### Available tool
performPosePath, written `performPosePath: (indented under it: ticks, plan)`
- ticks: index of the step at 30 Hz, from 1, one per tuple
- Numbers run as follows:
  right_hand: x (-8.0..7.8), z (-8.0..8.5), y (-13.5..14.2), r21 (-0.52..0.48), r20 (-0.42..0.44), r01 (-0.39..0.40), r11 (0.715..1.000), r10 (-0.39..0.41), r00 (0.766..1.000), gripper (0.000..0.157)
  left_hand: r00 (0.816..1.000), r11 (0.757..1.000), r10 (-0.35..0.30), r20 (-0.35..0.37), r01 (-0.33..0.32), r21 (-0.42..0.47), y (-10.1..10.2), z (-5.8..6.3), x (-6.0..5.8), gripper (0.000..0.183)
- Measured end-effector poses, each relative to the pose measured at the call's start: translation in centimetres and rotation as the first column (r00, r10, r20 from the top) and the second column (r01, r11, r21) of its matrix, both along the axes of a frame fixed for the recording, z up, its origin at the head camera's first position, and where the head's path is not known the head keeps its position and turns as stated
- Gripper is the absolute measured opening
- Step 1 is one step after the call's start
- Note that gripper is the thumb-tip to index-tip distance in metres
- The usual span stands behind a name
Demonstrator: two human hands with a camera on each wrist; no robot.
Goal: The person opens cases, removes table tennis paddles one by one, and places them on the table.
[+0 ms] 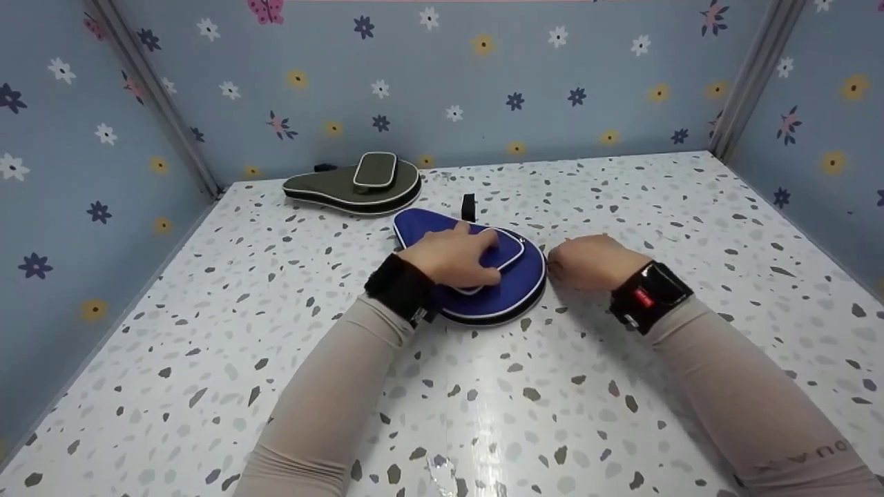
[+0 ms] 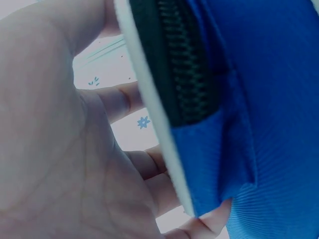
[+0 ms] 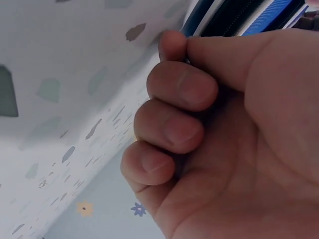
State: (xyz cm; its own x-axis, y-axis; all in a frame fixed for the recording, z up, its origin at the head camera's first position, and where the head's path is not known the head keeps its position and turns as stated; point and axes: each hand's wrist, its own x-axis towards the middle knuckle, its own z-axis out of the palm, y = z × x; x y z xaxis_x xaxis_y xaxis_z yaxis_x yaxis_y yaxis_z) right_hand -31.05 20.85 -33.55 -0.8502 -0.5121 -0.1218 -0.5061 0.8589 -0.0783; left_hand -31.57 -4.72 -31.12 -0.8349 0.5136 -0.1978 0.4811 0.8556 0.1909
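Observation:
A blue table tennis paddle case (image 1: 526, 276) with white piping lies flat on the table, its narrow end toward the upper left. My left hand (image 1: 452, 257) rests over the case and grips around its raised front pocket (image 1: 510, 250). In the left wrist view, its curled fingers pass behind the white edge beside the pocket's dark zipper (image 2: 184, 64). At the right rim my right hand (image 1: 590, 262) has its fingers curled, thumb and index finger pinched together against the dark zippered side (image 3: 234, 17). Those fingertips hide what lies between them.
An olive-green paddle case (image 1: 321, 185) with white piping lies behind and to the left, near the back wall. A black strap (image 1: 469, 207) sticks out behind the blue case. Flower-patterned panels (image 1: 442, 83) enclose the speckled table (image 1: 276, 359) at the back and both sides.

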Motion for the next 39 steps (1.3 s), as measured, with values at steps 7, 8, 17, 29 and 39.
performPosePath:
  ticks: [7,8,17,29,39]
  plan:
    - [0.9,0.8,-0.4,0.051,0.067,0.027,0.998,-0.031,0.997,0.028,1.0,1.0,-0.007,-0.008,0.007,0.005,0.1,-0.1,0.0,0.064]
    - [1.0,0.9,-0.5,0.054,0.075,0.031,0.998,-0.035,0.997,0.028,1.0,1.0,-0.005,-0.01,0.005,0.005,0.1,-0.1,0.0,0.063]
    - [1.7,1.6,-0.9,0.083,0.106,-0.004,0.997,-0.005,0.994,0.027,1.0,1.0,-0.009,-0.024,0.009,0.0,0.0,-0.2,-0.2,0.063]
    - [2.4,2.3,-1.7,0.109,0.218,-0.027,0.994,0.003,0.976,0.022,1.0,1.0,-0.005,-0.026,0.005,0.009,0.0,-0.1,0.1,0.063]
    - [2.0,1.9,-1.7,-0.023,0.304,-0.113,0.993,0.115,0.946,0.024,1.0,1.0,0.003,-0.026,-0.002,0.027,0.2,-0.2,0.1,0.063]
